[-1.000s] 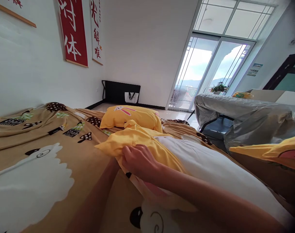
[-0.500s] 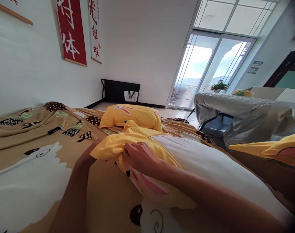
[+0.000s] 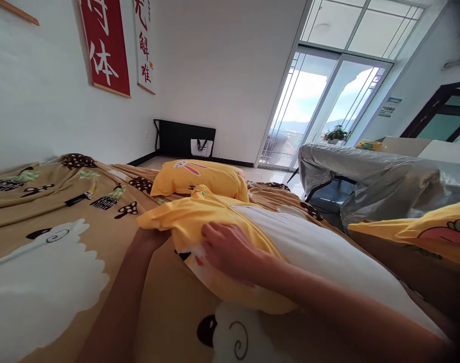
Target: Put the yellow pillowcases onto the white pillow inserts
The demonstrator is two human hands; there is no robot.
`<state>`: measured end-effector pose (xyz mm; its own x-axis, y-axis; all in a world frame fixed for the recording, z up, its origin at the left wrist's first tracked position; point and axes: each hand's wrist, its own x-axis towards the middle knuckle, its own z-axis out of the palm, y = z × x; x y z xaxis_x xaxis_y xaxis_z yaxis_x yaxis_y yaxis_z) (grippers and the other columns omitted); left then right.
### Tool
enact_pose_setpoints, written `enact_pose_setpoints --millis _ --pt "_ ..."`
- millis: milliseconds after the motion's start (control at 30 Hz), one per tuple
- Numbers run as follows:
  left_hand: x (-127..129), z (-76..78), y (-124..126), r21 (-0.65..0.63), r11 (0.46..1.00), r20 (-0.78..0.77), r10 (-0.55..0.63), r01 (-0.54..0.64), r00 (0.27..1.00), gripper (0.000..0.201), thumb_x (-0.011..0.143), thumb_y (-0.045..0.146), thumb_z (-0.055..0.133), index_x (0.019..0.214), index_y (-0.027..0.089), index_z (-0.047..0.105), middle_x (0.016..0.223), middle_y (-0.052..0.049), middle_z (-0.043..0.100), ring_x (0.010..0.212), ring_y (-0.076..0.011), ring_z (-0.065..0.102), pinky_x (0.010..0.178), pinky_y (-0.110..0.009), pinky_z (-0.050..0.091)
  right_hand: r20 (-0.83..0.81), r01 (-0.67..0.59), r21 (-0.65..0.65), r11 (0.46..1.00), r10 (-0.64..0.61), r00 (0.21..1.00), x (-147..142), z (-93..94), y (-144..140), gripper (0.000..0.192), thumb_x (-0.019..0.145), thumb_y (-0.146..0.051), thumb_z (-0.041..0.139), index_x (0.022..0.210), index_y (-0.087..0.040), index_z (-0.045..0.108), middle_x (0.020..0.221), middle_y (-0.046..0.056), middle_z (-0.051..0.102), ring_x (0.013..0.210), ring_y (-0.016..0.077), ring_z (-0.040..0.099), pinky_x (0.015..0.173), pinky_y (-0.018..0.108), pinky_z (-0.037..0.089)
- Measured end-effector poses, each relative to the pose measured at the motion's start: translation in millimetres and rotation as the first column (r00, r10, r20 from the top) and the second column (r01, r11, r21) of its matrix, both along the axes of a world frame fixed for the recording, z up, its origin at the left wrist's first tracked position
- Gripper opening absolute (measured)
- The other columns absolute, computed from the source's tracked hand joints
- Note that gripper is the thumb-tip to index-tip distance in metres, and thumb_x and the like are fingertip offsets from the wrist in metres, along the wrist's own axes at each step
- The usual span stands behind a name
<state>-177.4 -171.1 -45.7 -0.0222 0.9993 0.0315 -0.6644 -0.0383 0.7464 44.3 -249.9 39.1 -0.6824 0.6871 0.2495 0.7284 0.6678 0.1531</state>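
Note:
A yellow pillowcase (image 3: 192,214) with a printed rabbit is drawn partway over a white pillow (image 3: 313,237), which lies bare along its right part. My left hand (image 3: 153,239) is beneath the pillowcase's left corner, closed on the cloth; its fingers are mostly hidden by the fabric. Over the middle of the case is my right hand (image 3: 230,249), slightly blurred, with curled fingers closed on the yellow cloth. The fabric bunches and creases between both hands.
A second yellow pillow (image 3: 214,176) lies just beyond on the brown patterned blanket (image 3: 161,307). More yellow printed cloth (image 3: 422,229) is at the right. A table under a silvery plastic cover (image 3: 366,166) stands at the right, and a black panel (image 3: 173,138) leans by the far wall.
My left hand has shifted a little right, further under the pillowcase corner. My right hand has moved slightly right along the cloth. The whole view has shifted slightly.

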Motion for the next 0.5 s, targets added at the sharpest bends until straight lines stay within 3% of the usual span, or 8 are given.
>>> enact_pose_setpoints --millis 67,133,200,233,367,433,500 --pt "1.1 2.0 3.0 -0.025 0.999 0.137 0.032 -0.029 0.990 0.027 0.082 0.029 0.055 0.105 0.019 0.064 0.101 -0.009 0.069 0.096 -0.0249 0.064 0.084 -0.040 0.054 0.032 0.195 0.038 0.980 -0.196 0.980 20.9 5.9 4.0 0.018 0.093 -0.026 0.043 0.094 -0.016 0.058 0.092 0.009 0.065 0.078 0.0181 0.060 0.062 0.027 0.033" --pt "2.5 2.4 6.0 -0.048 0.997 0.227 0.070 -0.061 0.971 0.032 0.086 0.030 0.048 0.113 0.020 0.061 0.107 -0.010 0.068 0.100 -0.0250 0.064 0.087 -0.041 0.054 0.075 0.423 0.014 0.906 -0.423 0.903 45.2 10.8 12.4 0.027 0.094 -0.034 0.040 0.096 -0.015 0.059 0.094 0.012 0.065 0.081 0.0214 0.062 0.063 0.028 0.034" --pt "3.8 0.4 8.8 -0.085 0.991 0.299 0.126 -0.105 0.946 0.034 0.090 0.028 0.042 0.118 0.019 0.059 0.108 -0.010 0.068 0.097 -0.0241 0.065 0.086 -0.040 0.054 0.139 0.563 -0.105 0.820 -0.548 0.825 69.2 13.1 20.0 0.039 0.094 -0.046 0.038 0.088 -0.016 0.062 0.087 0.012 0.066 0.078 0.0225 0.061 0.062 0.029 0.034" --pt "4.5 -1.3 9.9 -0.111 0.984 0.319 0.166 -0.137 0.933 0.035 0.091 0.027 0.039 0.119 0.019 0.058 0.106 -0.010 0.068 0.093 -0.0229 0.066 0.083 -0.038 0.055 0.162 0.571 -0.186 0.799 -0.549 0.820 79.4 12.7 21.6 0.044 0.093 -0.052 0.038 0.081 -0.016 0.062 0.082 0.011 0.065 0.075 0.0218 0.060 0.062 0.029 0.034" --pt "8.6 -8.7 12.5 -0.189 0.947 0.336 0.310 -0.259 0.889 0.040 0.093 0.017 0.029 0.121 0.016 0.058 0.093 -0.008 0.070 0.069 -0.0159 0.065 0.069 -0.028 0.056 0.076 0.348 -0.492 0.798 -0.358 0.930 98.0 0.1 7.1 0.041 0.087 -0.049 0.047 0.062 -0.017 0.055 0.065 0.002 0.057 0.063 0.0137 0.047 0.057 0.026 0.030" --pt "10.6 -9.3 12.5 -0.183 0.946 0.332 0.315 -0.267 0.889 0.038 0.092 0.015 0.034 0.121 0.016 0.058 0.088 -0.006 0.071 0.064 -0.0145 0.063 0.066 -0.026 0.056 -0.056 0.210 -0.595 0.776 -0.301 0.952 95.4 -10.8 -7.2 0.029 0.082 -0.039 0.054 0.063 -0.017 0.056 0.065 0.000 0.055 0.062 0.0118 0.044 0.057 0.025 0.032" --pt "10.8 -6.7 11.9 -0.182 0.951 0.334 0.299 -0.250 0.894 0.037 0.089 0.013 0.039 0.119 0.015 0.059 0.086 -0.006 0.071 0.064 -0.0149 0.064 0.066 -0.026 0.057 -0.239 0.038 -0.696 0.717 -0.280 0.930 90.3 -22.0 -19.9 0.018 0.078 -0.034 0.057 0.076 -0.016 0.061 0.075 0.000 0.059 0.069 0.0132 0.049 0.061 0.024 0.038"
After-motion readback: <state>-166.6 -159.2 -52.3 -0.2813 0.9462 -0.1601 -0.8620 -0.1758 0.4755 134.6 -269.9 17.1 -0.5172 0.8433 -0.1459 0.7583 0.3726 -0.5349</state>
